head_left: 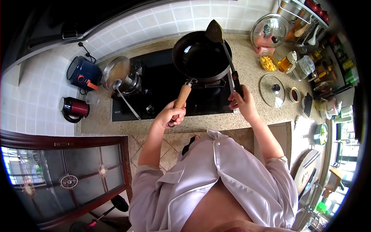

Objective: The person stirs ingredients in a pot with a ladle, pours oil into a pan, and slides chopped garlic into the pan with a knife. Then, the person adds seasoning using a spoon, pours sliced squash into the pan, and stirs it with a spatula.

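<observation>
A dark wok (199, 58) sits over the right burner of the black stove, its inside shiny and dark. My left hand (170, 115) is closed around the wok's wooden handle. In my right hand (243, 102) is a spatula (228, 55), gripped by its black handle. The spatula's broad dark blade points up and rests over or just above the wok's far right rim; contact cannot be made out. On the left burner stands a steel pot (133, 83) with a glass lid, and a long-handled ladle (127, 101) lies in front of it.
Right of the stove are a glass lid (266, 95), a bowl of yellow pieces (268, 63), an oil jug (286, 62) and a small bowl of dark sauce (295, 94). A blue cooker (83, 72) and a red kettle (75, 107) stand left. A round cutting board (307, 166) lies at right.
</observation>
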A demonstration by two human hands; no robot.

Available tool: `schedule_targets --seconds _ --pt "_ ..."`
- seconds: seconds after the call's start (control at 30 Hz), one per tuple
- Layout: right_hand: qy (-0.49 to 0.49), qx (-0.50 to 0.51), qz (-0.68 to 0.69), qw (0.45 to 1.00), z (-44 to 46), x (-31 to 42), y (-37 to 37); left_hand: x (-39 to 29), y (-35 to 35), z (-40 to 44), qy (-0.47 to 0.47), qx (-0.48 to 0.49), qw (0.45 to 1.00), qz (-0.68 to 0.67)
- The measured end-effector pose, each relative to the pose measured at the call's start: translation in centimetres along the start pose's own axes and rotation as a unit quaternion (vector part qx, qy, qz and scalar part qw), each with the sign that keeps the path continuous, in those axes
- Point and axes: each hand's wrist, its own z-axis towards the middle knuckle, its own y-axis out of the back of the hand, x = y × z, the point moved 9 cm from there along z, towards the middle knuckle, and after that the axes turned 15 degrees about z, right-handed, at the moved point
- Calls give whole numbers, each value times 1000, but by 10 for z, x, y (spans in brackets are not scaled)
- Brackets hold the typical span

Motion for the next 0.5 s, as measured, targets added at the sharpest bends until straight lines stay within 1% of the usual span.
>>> schedule_targets --seconds 0.1,0.2,0.27,0.33,0.4,0.47,0.5 --pt "33 -14 -77 996 -2 12 16 -3 7 -2 12 3 1000 13" --pt "58 -10 -116 992 0 16 28 -6 14 -4 23 -5 999 34" --pt "54 -26 -129 990 0 21 32 -8 19 -4 32 -15 998 51" --pt "71 -15 -170 983 5 23 35 -9 22 -4 33 -10 998 56" --pt "56 -12 -191 980 11 22 41 -12 25 -4 33 -17 997 64" --pt "149 -12 -322 935 16 31 42 -14 32 -7 49 -38 995 81" --pt "163 -8 -354 921 16 39 39 -14 35 -7 52 -34 994 84"
